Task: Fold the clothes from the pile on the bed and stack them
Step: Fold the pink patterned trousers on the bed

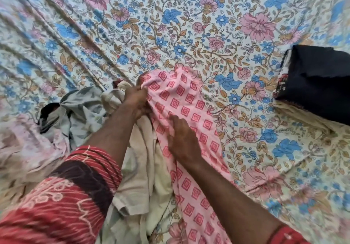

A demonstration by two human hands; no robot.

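Observation:
A long pink garment with red square print (191, 111) lies stretched down the middle of the bed. My left hand (137, 99) is shut on its upper left edge. Lower down, my right hand (182, 139) rests on the same cloth, fingers bent into it. Left of it sits the loose pile: a cream garment (142, 168), a grey leaf-print one (83, 111) and a pale pink one (28, 145). A folded stack with a dark navy garment on top (318, 84) stands at the right.
The bed is covered by a floral sheet (189, 25) with blue and pink flowers, wrinkled at the upper left. The stack rests on a folded cream floral cloth (306, 130) at the right edge.

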